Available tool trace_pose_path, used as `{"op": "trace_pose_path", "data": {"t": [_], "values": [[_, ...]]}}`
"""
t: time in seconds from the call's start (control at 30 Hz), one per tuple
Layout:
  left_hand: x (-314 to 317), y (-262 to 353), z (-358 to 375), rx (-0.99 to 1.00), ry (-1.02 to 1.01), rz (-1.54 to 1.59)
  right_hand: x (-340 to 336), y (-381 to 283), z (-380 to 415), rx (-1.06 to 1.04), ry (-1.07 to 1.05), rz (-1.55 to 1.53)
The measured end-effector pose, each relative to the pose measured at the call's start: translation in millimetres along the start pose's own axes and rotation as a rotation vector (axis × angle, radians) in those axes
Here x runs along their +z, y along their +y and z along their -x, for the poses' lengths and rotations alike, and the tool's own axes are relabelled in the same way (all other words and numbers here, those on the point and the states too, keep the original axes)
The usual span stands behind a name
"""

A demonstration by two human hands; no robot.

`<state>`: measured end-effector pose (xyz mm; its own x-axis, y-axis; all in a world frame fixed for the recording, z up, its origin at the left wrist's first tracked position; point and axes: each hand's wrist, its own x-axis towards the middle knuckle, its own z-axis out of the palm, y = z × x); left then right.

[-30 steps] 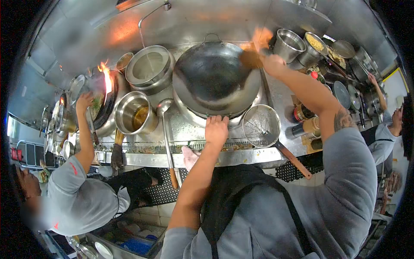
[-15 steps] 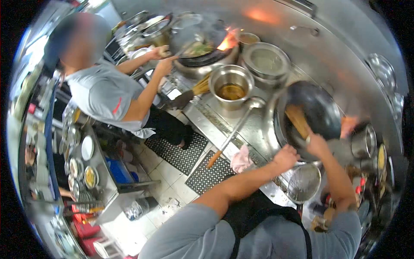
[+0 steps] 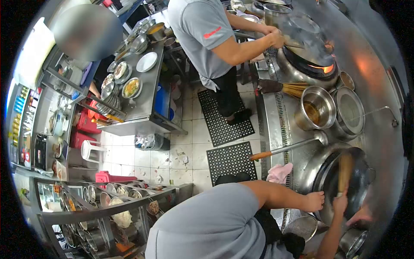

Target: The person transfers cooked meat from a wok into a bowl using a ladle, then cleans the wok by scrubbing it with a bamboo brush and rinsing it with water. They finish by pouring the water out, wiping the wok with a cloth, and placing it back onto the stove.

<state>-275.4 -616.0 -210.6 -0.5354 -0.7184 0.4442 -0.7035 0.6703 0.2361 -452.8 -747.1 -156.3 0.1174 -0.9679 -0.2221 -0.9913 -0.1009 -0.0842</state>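
My right hand [image 3: 340, 203] is closed round the handle of a bamboo wok brush [image 3: 345, 170]. The brush's blurred bristles point away from me into the wok [image 3: 355, 185], which sits on a steel burner ring [image 3: 312, 166]. At the wok's near edge, my left hand [image 3: 314, 201] has its fingers curled on the rim; any handle inside them is hidden. A pink cloth [image 3: 280, 173] lies left of the wok. A ladle with a wooden handle [image 3: 284, 149] rests across the counter behind it. By my forearms is a round strainer [image 3: 302, 227].
A co-worker [image 3: 207, 43] stands at another wok [image 3: 306, 56] with flame beneath. Between us are a steel pot of brown liquid [image 3: 315, 108] and a lidded-looking round vessel [image 3: 350, 113]. Behind lie black floor mats [image 3: 226, 118] and a steel table [image 3: 138, 105] with dishes.
My view has swung left, so the stove sits farther right. The brush has moved within the wok and is blurred. My left hand stays at the wok's rim.
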Motion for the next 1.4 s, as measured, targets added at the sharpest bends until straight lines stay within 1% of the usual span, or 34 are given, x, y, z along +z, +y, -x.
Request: {"op": "trace_pose_path", "data": {"t": [0.03, 0.07, 0.13, 0.17, 0.2, 0.23, 0.27, 0.33, 0.37, 0.4, 0.43, 0.47, 0.5, 0.53, 0.57, 0.6, 0.63, 0.67, 0.7, 0.73, 0.77, 0.8, 0.83, 0.93, 1.0, 1.03, 1.1, 1.13, 1.17, 1.23, 1.27, 1.3, 1.37, 1.4], "values": [[2.0, -0.3, -0.2, 0.006, -0.012, 0.002, 22.0, 49.5, -40.4, 0.078, 0.100, -0.009], [3.3, -2.1, -2.1, 0.002, -0.020, 0.001, 36.2, 71.9, -65.3, 0.165, 0.189, -0.082], [4.6, 0.4, -1.9, -0.010, -0.032, 0.007, 37.6, 57.0, -74.0, 0.287, 0.224, -0.215], [5.0, -0.3, -2.3, -0.017, -0.030, 0.004, 42.4, 53.5, -68.0, 0.044, 0.058, -0.123], [4.9, 1.5, -2.4, -0.028, -0.028, 0.006, 25.7, 15.5, -27.1, -0.041, -0.083, -0.105], [6.5, 0.8, -1.2, -0.032, -0.004, 0.005, -6.5, -28.8, 32.3, -0.172, -0.165, -0.089], [10.0, 2.9, -1.8, -0.037, 0.020, 0.008, -12.9, -24.1, 70.1, -0.302, -0.189, -0.148], [10.9, 0.4, 0.8, -0.047, 0.032, 0.010, -32.3, 34.1, 91.4, -0.476, -0.334, -0.148], [10.0, 0.7, -0.3, -0.048, 0.025, 0.012, -19.2, 105.0, 59.0, -0.312, -0.302, 0.106], [6.2, 2.6, -1.5, -0.042, 0.018, 0.016, -34.5, 111.0, 52.6, -0.150, -0.309, 0.371], [2.9, 1.1, -1.4, -0.054, -0.028, -0.005, -38.3, 116.0, 50.2, 0.091, -0.018, 0.110], [-6.8, 1.6, -2.2, -0.045, -0.075, -0.006, -24.4, 122.9, 31.8, 0.021, -0.051, 0.172], [-18.7, -0.9, 1.4, -0.044, -0.022, 0.011, -12.1, 125.4, 14.1, -0.051, -0.079, 0.233], [-30.5, -1.6, 1.1, -0.027, -0.158, 0.009, 2.3, 131.5, -6.2, -0.125, -0.103, 0.290], [-22.3, -3.1, -0.9, -0.127, -0.202, 0.206, -25.6, 45.2, 29.2, -0.194, -0.210, 0.285], [-42.0, -2.8, 0.9, -0.149, -0.151, 0.206, -32.5, 8.9, 53.0, -0.212, -0.231, 0.087], [-8.7, -6.4, 1.4, -0.104, -0.061, 0.225, -39.4, -26.8, 76.0, -0.228, -0.258, -0.110], [-37.7, -9.8, -3.9, -0.076, -0.205, 0.226, -52.4, -31.4, 72.3, -0.122, -0.466, -0.081], [-20.9, -9.3, -2.0, -0.126, -0.160, 0.248, -49.3, 0.5, 51.4, -0.142, -0.330, 0.132], [-50.3, -8.1, -2.4, -0.052, -0.218, 0.151, -47.5, 31.9, 31.1, -0.133, -0.197, 0.344], [-61.1, -7.1, -4.5, -0.041, -0.256, 0.170, -32.0, 73.6, -1.4, 0.165, -0.099, 0.271], [-56.5, -3.6, -4.7, -0.065, -0.215, 0.181, -13.3, 99.4, -20.5, 0.422, 0.154, 0.078], [-46.1, -4.7, -2.1, -0.019, -0.146, 0.129, -10.9, 74.5, -18.8, 0.523, 0.226, 0.071], [-50.7, -2.7, -3.8, 0.003, -0.207, 0.107, -28.4, -35.3, 16.1, 0.001, -0.204, 0.143], [-47.3, -7.6, -6.3, 0.031, -0.196, 0.081, -53.5, -47.3, 39.0, 0.012, -0.146, 0.105], [-47.6, -4.7, -4.3, 0.028, -0.209, 0.087, -44.6, -9.8, 23.7, 0.068, -0.108, 0.194], [-50.3, -5.2, -5.9, 0.012, -0.226, 0.086, -21.4, 49.1, -13.4, 0.567, 0.120, -0.032], [-50.0, -6.2, -5.7, 0.053, -0.148, 0.055, -19.7, 37.9, -13.5, 0.529, 0.142, -0.030], [-48.8, -6.8, -2.7, 0.049, -0.174, 0.067, -12.2, 24.1, -10.6, 0.497, 0.151, -0.029], [-47.8, -6.7, -6.3, 0.036, -0.210, 0.094, -50.2, -29.5, 52.8, 0.184, -0.310, -0.016], [-45.7, -5.4, -5.7, 0.047, -0.184, 0.090, -69.8, -56.9, 84.9, 0.024, -0.515, -0.060], [-43.7, -6.5, -5.2, 0.051, -0.155, 0.081, -64.8, -29.7, 90.3, -0.111, -0.470, 0.018], [-43.0, -8.3, -0.4, 0.053, -0.138, 0.075, -52.3, 59.9, 110.1, -0.380, -0.377, 0.159], [-43.9, -7.7, -0.5, 0.054, -0.143, 0.082, -72.3, 87.4, 93.7, -0.088, -0.590, 0.439]]}}
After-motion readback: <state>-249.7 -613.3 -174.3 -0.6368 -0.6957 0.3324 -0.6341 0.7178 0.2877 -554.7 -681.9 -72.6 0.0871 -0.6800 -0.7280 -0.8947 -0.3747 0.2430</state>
